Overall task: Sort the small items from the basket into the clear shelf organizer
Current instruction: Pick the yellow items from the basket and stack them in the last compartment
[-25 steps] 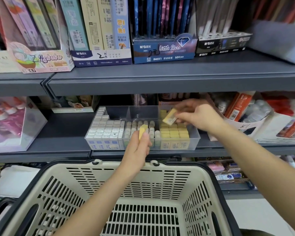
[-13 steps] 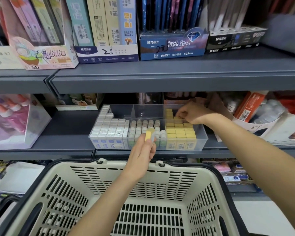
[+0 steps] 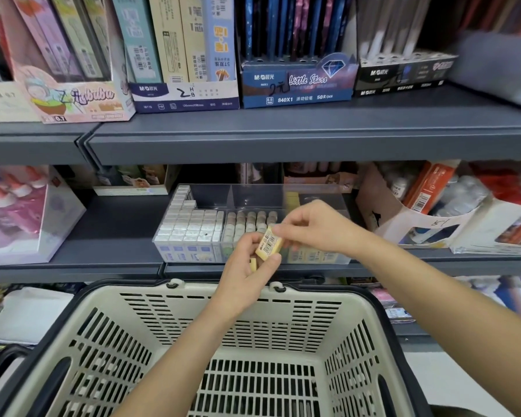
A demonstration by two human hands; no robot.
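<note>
My left hand holds a small yellow eraser with a barcode, in front of the clear shelf organizer. A second yellow piece shows in the same palm. My right hand pinches the top corner of that eraser from the right. The organizer stands on the middle shelf with white erasers on the left, round pale ones in the middle and yellow ones on the right, partly hidden by my hands. The cream basket sits below my arms.
The grey upper shelf hangs over the organizer and carries boxes of pencils and pens. A pink glue display box stands at the left, torn white boxes of glue at the right. Lower shelves hold more stationery.
My right hand left the yellow compartment and came forward and down to the eraser in my left hand. The left hand rose a little and turned the eraser's barcode side up.
</note>
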